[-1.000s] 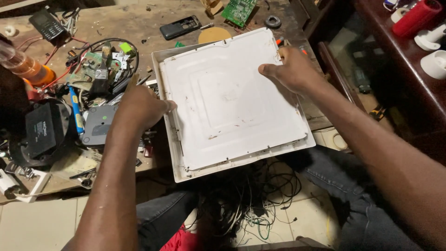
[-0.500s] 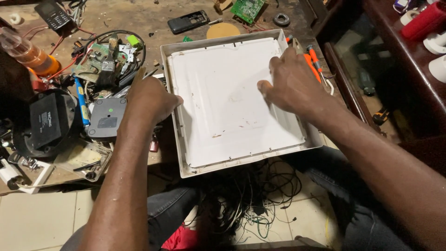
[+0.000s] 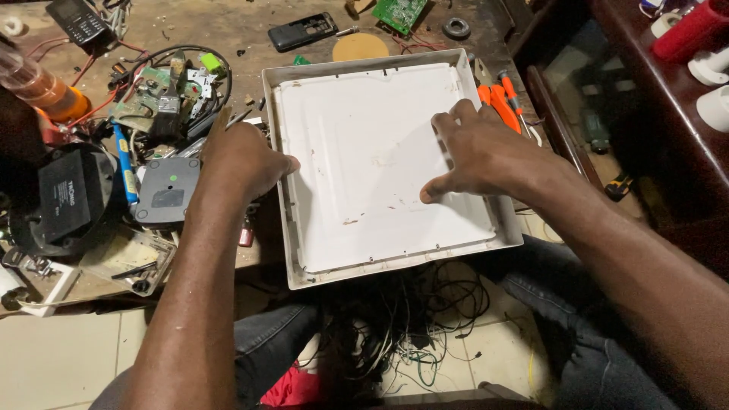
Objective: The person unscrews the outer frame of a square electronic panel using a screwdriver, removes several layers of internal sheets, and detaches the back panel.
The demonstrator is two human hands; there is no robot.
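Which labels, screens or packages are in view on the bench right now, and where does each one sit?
Black box, far left of the bench: squarish, with pale lettering on its top face.
Black handset, top left corner: keypad and a small dark screen.
Black phone shell, top centre, beyond the white panel: flat, oblong.
Grey box, beside the left hand: darker rectangular patch, tiny green dot.
No packages show.

Two bare forearms, unsleeved as far as the frame's near edge, without watch, bracelet or glove. Left hand (image 3: 241, 163) and right hand (image 3: 486, 156) ringless, nails short. Legs at the near edge clad in dark blue-grey denim trousers (image 3: 577, 342), creased at the knees. Red cloth (image 3: 292, 387) visible between the thighs; whether worn cannot be told.
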